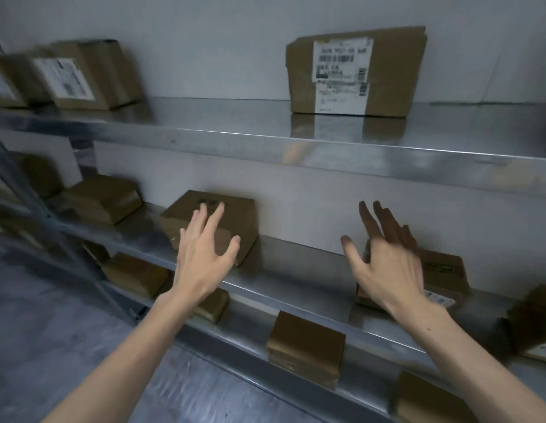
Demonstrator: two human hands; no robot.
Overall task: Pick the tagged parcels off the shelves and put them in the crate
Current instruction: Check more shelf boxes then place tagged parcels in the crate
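Parcel (242,216) at nine o'clock: left hand (204,254) hovers, fingers spread, empty. Right hand (384,270) likewise released; confirm a tag, then grip both sides

Dim, cool grey-blue indoor light, low contrast overall. Forearms are lit pale and are brighter than the shelf recess. Right hand (384,264) fingers (369,221) go dark in the shade under the upper shelf (265,138). The steel shelf front shows soft glare, and its top mirrors the labelled parcel (357,71) standing on it. Heavy motion blur at left edge: top-left parcels (67,74) smeared, label print unreadable. Right hand fingertips blurred, left hand (204,251) sharper. Wide-angle distortion: shelf lines tilt and bow, corners stretched. Bottom-right parcel (430,398) soft, out of focus. Floor (37,300) streaky and blurred.
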